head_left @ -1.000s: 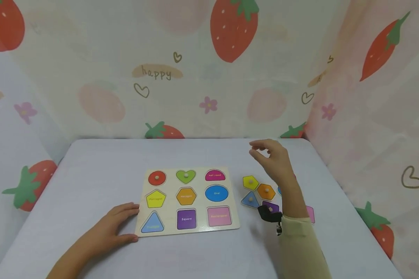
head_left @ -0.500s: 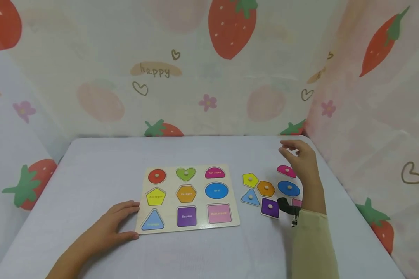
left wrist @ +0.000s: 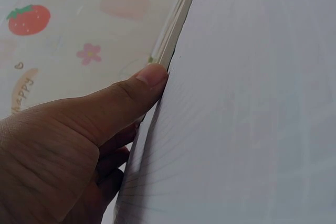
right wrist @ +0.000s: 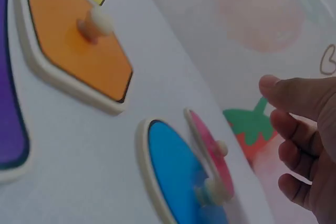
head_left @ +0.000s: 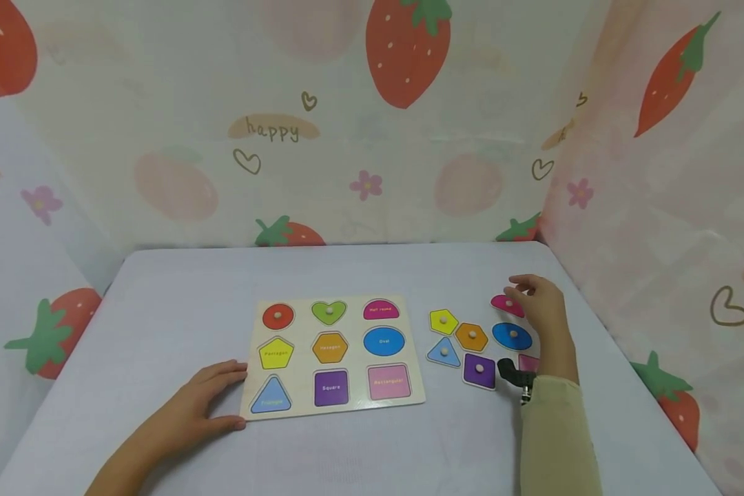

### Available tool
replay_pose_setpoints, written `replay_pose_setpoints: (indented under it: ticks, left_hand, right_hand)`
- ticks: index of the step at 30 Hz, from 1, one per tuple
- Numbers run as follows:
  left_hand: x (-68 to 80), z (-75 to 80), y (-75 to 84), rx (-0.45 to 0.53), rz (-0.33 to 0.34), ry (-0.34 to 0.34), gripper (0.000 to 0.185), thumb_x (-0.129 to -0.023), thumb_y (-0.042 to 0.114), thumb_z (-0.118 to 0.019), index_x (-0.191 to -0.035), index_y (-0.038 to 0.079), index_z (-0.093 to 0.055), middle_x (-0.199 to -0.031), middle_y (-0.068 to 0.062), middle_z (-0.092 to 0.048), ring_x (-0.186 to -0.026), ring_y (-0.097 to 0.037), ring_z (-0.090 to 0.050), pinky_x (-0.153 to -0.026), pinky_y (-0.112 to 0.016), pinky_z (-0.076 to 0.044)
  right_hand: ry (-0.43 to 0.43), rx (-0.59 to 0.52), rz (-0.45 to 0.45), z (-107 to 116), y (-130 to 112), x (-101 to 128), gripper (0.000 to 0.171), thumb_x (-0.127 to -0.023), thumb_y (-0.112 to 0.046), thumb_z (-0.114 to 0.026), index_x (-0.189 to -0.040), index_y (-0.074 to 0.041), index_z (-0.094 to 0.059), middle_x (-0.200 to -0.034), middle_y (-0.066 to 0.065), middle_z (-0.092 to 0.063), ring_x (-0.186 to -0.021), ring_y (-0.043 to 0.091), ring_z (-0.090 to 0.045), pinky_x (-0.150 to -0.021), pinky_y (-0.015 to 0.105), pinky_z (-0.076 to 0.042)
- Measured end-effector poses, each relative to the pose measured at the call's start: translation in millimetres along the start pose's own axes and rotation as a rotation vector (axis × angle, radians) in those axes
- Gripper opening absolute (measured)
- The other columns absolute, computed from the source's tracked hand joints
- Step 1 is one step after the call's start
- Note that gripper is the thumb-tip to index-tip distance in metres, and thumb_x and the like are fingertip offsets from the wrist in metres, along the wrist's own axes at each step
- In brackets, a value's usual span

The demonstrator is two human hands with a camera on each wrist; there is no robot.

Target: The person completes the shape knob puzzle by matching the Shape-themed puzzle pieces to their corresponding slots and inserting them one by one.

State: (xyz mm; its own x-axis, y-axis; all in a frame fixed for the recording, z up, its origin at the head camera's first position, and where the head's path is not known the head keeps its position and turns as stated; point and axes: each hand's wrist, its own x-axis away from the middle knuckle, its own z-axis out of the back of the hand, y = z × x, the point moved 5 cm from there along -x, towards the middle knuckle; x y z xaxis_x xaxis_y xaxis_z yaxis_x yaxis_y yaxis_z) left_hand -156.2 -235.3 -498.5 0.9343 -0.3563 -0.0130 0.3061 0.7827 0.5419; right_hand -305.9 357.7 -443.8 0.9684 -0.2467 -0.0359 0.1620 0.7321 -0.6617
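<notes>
My left hand lies at the left edge of a cream shape puzzle board, fingertips and thumb touching that edge. The left wrist view has the thumb against the board's rim. A red circle piece and a green heart piece sit in the board's top row. My right hand is over the magenta half-round piece, thumb and fingers apart and bent. In the right wrist view the hand holds nothing, beyond the half-round's knob.
Right of the board lie knobbed pieces: a yellow pentagon, orange hexagon, blue triangle, purple square, blue oval and a pink piece partly hidden by the wrist. Strawberry-print cloth surrounds the white table.
My right hand has moved rightward from above the loose pieces, then lowered toward the magenta half-round. The left hand stays at the board's edge.
</notes>
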Motion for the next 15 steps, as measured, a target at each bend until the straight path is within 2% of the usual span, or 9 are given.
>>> replay_pose_setpoints:
  ticks: [4, 9, 15]
  left_hand:
    - [-0.4, -1.3, 0.3, 0.010, 0.001, -0.004, 0.079, -0.077, 0.053, -0.085, -0.140, 0.013, -0.061, -0.152, -0.006, -0.052, -0.143, -0.035, -0.043, -0.115, -0.058, -0.039]
    - [0.0, -1.5, 0.6, -0.002, 0.007, 0.001, 0.079, -0.076, 0.050, -0.087, -0.140, 0.013, -0.061, -0.152, -0.006, -0.052, -0.143, -0.033, -0.044, -0.116, -0.056, -0.040]
    - [0.8, 0.9, 1.3, -0.010, -0.007, 0.010, 0.079, -0.076, 0.052, -0.087, -0.139, 0.013, -0.061, -0.150, -0.006, -0.053, -0.142, -0.034, -0.045, -0.114, -0.058, -0.041]
  right_hand:
    - [-0.040, 0.038, -0.008, -6, 10, -2, 0.042, -0.103, -0.029, -0.063, -0.137, -0.005, -0.062, -0.125, 0.021, -0.062, -0.117, 0.038, -0.051, -0.098, 0.048, -0.052]
    - [-0.078, 0.043, -0.018, -15, 18, -2, 0.042, -0.103, -0.026, -0.063, -0.137, -0.002, -0.061, -0.127, 0.025, -0.061, -0.117, 0.041, -0.053, -0.105, 0.055, -0.049]
    - [-0.071, 0.071, -0.039, -21, 20, -3, 0.039, -0.103, -0.024, -0.063, -0.134, -0.001, -0.062, -0.126, 0.026, -0.062, -0.115, 0.041, -0.054, -0.106, 0.057, -0.048]
